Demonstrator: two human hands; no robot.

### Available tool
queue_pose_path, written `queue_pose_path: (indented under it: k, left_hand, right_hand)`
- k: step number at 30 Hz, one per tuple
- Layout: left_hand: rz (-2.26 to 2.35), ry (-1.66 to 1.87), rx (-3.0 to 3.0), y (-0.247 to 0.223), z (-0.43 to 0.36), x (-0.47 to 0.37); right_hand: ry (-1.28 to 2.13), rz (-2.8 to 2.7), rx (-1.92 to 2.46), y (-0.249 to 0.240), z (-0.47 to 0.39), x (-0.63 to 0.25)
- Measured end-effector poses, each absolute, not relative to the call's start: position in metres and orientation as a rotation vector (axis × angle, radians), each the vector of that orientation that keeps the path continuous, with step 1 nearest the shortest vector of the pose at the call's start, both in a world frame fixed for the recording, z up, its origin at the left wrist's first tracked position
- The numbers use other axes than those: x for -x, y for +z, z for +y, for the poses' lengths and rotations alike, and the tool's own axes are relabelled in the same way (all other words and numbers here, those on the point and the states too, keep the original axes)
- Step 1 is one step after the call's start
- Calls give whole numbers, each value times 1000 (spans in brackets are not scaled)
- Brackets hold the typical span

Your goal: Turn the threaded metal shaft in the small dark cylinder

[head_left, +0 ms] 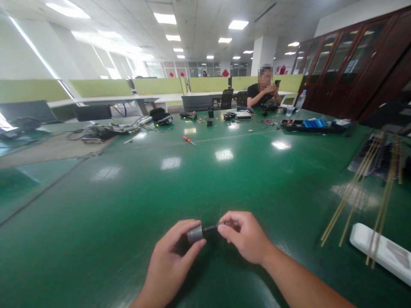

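Just above the green tabletop (128, 218), I hold a small grey metal cylinder (195, 234) with a thin dark shaft (210, 228) sticking out to the right. It looks like a small motor, though I cannot tell for sure. My left hand (175, 250) is closed round the cylinder, thumb below and fingers above. The thumb and forefinger of my right hand (245, 237) pinch the far end of the shaft. Those fingertips hide the tip. The piece lies roughly level between both hands.
On the right are long thin rods (353, 188) and a white oblong case (382, 252). Farther off lie an orange-handled screwdriver (189, 139), a black tray (314, 127) and a black pouch (160, 116). A person (257, 94) sits across the table.
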State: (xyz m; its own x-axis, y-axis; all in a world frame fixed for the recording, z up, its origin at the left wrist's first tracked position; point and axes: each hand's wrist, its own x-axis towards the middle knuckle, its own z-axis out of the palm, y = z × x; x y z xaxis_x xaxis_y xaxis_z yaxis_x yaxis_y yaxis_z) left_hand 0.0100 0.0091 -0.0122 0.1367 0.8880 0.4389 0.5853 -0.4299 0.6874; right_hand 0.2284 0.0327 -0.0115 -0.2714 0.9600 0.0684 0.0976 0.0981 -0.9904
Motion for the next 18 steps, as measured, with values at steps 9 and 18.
queue_pose_path:
  k: [9, 18]
  left_hand:
    - [1426, 1182, -2058, -13, 10, -8]
    - [1439, 1180, -2019, -15, 10, -8]
  right_hand:
    - [1264, -1539, 1099, -11, 33, -229]
    - [1260, -1532, 1102, -13, 34, -230]
